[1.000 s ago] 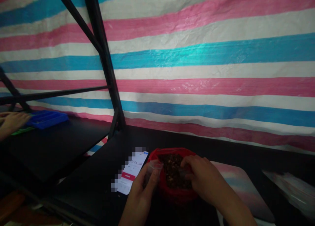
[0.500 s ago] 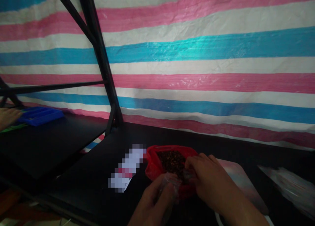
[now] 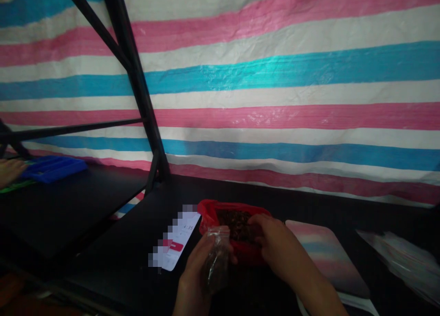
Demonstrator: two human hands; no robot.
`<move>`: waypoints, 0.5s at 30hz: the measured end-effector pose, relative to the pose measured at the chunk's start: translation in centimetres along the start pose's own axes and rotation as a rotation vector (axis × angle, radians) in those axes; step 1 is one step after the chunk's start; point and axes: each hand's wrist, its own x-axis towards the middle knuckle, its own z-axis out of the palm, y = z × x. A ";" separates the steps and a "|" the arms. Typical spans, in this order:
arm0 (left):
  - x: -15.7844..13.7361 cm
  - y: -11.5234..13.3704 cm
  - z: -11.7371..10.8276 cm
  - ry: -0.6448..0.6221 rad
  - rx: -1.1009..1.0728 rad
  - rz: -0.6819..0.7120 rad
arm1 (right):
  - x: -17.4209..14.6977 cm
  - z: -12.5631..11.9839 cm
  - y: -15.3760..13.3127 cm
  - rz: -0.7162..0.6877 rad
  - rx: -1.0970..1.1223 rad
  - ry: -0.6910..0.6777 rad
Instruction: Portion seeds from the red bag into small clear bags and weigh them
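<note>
Striped tarp behind black worktop [image 3: 113, 242]. Left hand [image 3: 197, 279] clamped on small clear bag [image 3: 216, 261] at front edge; right hand [image 3: 273, 249] pinching brown bits in red bag [image 3: 213, 215]. Keep mouth wide, close over red bag.

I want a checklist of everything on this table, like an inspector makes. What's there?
Surface: black table, dim light.
Job's things: red bag of dark brown bits; small clear bag, partly filled.
Clutter: phone with lit screen; striped pad; clear plastic bags at right.
Hands: left hand holds the small clear bag; right hand reaches into the red bag.
Cables: nothing seen.
Surroundings: striped tarp, black metal frame, blue tray, another person's hand far left.
</note>
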 end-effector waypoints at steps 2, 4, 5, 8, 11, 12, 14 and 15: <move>0.0 0.1 0.2 -0.002 0.039 0.027 | 0.2 -0.1 -0.4 -0.021 -0.099 0.008; 0.1 0.0 0.5 0.030 0.070 0.059 | 0.4 -0.1 -0.8 -0.054 -0.132 0.020; 0.2 -0.1 0.7 0.049 0.073 0.075 | 0.5 -0.1 -1.0 -0.071 -0.129 0.025; 0.6 -0.3 1.1 0.074 0.005 0.080 | 0.9 0.4 -1.4 -0.126 -0.107 0.033; 1.1 -0.2 1.3 0.079 -0.085 0.038 | 1.0 1.0 -1.4 -0.161 -0.066 0.027; 1.2 0.0 1.3 0.099 -0.098 0.032 | 1.0 1.1 -1.3 -0.158 -0.043 0.027; 1.3 0.3 1.2 0.151 -0.091 0.039 | 0.8 1.2 -1.1 -0.133 0.029 0.033; 1.3 0.4 1.2 0.172 -0.075 0.050 | 0.8 1.2 -0.9 -0.111 0.074 0.036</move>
